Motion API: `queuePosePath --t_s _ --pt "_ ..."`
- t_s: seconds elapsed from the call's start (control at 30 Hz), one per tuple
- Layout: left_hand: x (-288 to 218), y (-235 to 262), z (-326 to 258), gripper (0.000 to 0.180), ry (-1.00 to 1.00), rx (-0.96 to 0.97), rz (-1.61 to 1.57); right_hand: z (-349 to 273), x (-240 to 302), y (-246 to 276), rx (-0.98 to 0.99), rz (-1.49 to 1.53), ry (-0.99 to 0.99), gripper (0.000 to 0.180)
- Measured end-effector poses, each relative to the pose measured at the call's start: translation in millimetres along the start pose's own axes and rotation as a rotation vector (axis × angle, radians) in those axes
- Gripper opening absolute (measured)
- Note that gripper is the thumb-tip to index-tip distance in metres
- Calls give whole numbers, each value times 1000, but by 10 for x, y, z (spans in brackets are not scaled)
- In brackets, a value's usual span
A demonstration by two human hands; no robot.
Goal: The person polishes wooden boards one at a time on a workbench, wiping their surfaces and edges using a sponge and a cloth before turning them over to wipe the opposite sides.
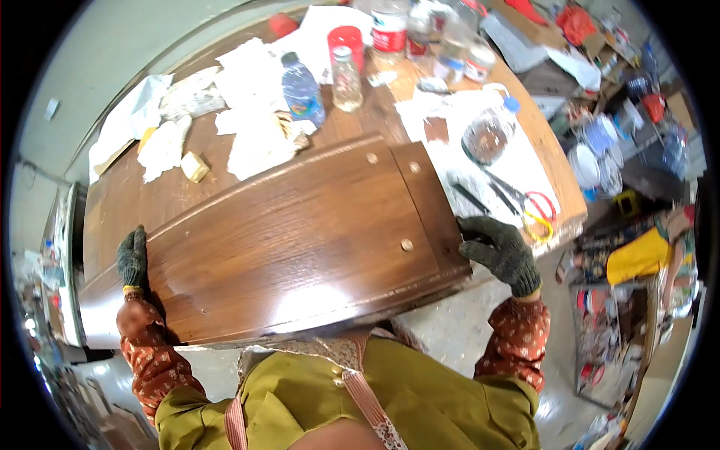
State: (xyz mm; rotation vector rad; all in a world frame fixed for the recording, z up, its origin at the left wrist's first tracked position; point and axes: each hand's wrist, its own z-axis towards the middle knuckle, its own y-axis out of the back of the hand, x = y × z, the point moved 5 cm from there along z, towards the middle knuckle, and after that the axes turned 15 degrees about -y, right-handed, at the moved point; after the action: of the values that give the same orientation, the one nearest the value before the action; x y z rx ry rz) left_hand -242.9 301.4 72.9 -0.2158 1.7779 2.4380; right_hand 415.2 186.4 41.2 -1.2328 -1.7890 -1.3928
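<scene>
I'm gripping with my left hand [133,259], gloved, fingers curled over the left end of the varnished wooden panel [292,240], clamped on its edge. The panel is lying flat across the near part of the brown table [112,210], glossy face up, with small round metal studs showing near its right end. Looks like I'm in the middle of lifting or shifting it, both ends held, panel roughly level.

Beyond the panel, crumpled white cloths [247,112] are spread on the tabletop, a small tan block [195,166] beside them. Further along, a blue-labelled plastic bottle [302,94] is lying on its side, a clear bottle [346,79] standing near a red cup [346,39]. Right of those, a round glass jar [486,135] is resting on white paper, and red-and-yellow scissors [529,206] are lying close to the panel's right end.

My right hand [501,253], dark glove, is wrapping the panel's right edge, fingers closed on it.

Next move, as I judge it: keeping both grips firm and the panel level, clearing the scissors and jar on the right side.
</scene>
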Motion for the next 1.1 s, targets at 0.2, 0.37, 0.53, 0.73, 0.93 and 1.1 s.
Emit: queuePosePath --t_s 0.2,0.37,0.53,0.73,0.93,1.1 --pt "197 -49 -72 43 30 -44 -42 377 751 119 -177 -258 230 29" --pt "-171 118 -100 40 55 -85 -36 1014 1607 -448 -73 -524 507 34" --pt "-327 195 -51 35 -3 -138 46 1647 2225 -1473 195 -823 528 39" --pt "-300 177 -91 27 -160 -203 94 1819 3017 -3026 308 -1170 740 51" --pt "-114 28 -144 33 -41 -56 85 2255 3033 -4466 351 -1134 679 51" --pt "-178 -18 -68 38 -26 43 61 2484 2831 -4640 226 -1199 738 39"
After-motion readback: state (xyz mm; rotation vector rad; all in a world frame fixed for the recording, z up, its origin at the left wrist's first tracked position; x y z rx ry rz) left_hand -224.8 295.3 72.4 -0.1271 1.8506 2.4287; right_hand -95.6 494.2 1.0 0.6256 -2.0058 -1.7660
